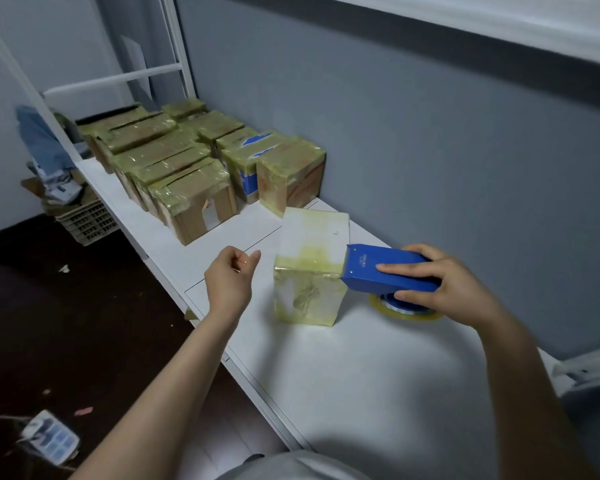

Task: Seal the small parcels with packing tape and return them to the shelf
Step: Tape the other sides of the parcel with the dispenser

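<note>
White parcel (309,258) stands on shelf (361,375), right hand (454,282) clamped round blue tape dispenser (371,263), teeth at parcel's top right edge; left hand (231,275) hangs beside it, loosely curled, empty, and would better steady the parcel while the teeth tilt down to tear cleanly.

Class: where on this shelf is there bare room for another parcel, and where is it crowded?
Widest: the near end of the shelf, this side of the white parcel. A smaller strip lies between that parcel and the taped brown parcels. Crowded: the far end, and right of the white parcel, where the right hand holds the tape dispenser.
</note>
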